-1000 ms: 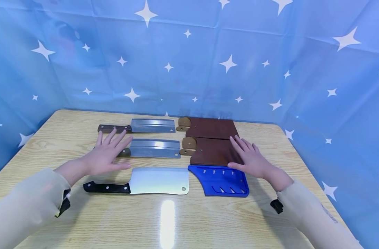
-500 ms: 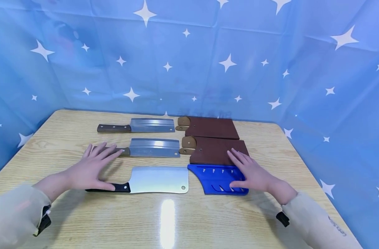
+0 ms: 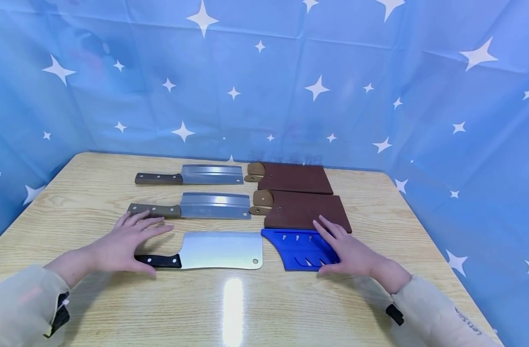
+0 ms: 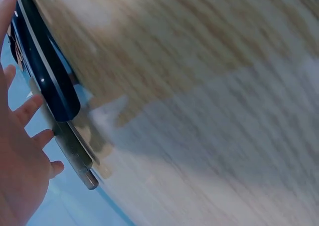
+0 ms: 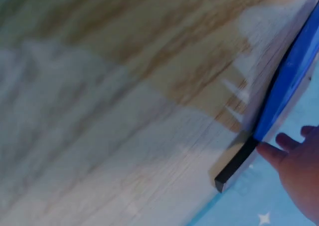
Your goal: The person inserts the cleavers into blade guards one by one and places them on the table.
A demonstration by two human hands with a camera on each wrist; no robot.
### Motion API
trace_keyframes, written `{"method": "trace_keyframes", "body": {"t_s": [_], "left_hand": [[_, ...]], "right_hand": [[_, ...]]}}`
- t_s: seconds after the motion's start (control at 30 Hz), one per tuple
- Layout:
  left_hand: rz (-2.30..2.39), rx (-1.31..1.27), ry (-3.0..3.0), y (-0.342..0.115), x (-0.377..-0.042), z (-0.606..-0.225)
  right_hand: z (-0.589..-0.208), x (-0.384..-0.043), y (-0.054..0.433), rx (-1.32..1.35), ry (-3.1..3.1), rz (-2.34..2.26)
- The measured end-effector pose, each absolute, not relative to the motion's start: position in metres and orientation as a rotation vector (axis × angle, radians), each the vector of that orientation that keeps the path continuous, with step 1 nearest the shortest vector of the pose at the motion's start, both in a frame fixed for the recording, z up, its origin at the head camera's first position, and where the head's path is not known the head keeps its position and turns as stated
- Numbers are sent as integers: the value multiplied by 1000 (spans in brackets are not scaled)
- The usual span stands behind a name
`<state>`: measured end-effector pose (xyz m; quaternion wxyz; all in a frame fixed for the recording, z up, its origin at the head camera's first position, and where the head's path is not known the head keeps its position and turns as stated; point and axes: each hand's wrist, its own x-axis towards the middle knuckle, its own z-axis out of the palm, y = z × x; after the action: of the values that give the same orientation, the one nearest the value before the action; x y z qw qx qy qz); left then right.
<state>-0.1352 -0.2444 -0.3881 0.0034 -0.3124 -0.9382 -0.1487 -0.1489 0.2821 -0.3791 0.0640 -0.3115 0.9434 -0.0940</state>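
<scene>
A cleaver [image 3: 223,250] with a black riveted handle [image 3: 162,261] lies nearest on the table, its broad blade toward the right. Over the rear of that handle spreads my left hand [image 3: 121,243], fingers apart; whether it touches the handle cannot be told. In the left wrist view the dark handle [image 4: 56,81] runs beside the fingers. My right hand [image 3: 357,253] extends over the right end of a blue slotted blade guard [image 3: 290,248], hiding part of it. Contact is unclear there too. The right wrist view shows the blue guard [image 5: 289,81] edge-on beyond the fingers.
Two more cleavers with brown handles, a middle one [image 3: 216,207] and a far one [image 3: 212,176], lie parallel behind. Right of them are two brown leather sheaths, middle [image 3: 307,209] and far [image 3: 294,178], with tan straps. A blue starred curtain [image 3: 264,111] hangs behind the wooden table [image 3: 182,308].
My left hand has come back toward me from the middle cleaver's handle to the near black handle. My right hand has lowered from the middle leather sheath onto or over the blue guard.
</scene>
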Motion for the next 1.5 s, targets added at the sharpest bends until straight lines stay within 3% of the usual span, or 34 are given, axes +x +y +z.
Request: {"method": "trace_keyframes", "body": {"t_s": [0.47,0.73,0.93,1.5], "left_hand": [[-530,-993,-2938,-244,-134,-392],[-1279,-1089,-2999,-251,-140,-390],[-1516,-1107,-2900,-252,-141,-393],[-1471,-967,-2965,-248,-147,-379]], "right_hand": [[-387,-152,290,-955,2885,-301],[-389,-150,289,-951,2868,-181],[-390,-149,287,-947,2885,-276],[-380,-153,286,-1038,2857,-472]]}}
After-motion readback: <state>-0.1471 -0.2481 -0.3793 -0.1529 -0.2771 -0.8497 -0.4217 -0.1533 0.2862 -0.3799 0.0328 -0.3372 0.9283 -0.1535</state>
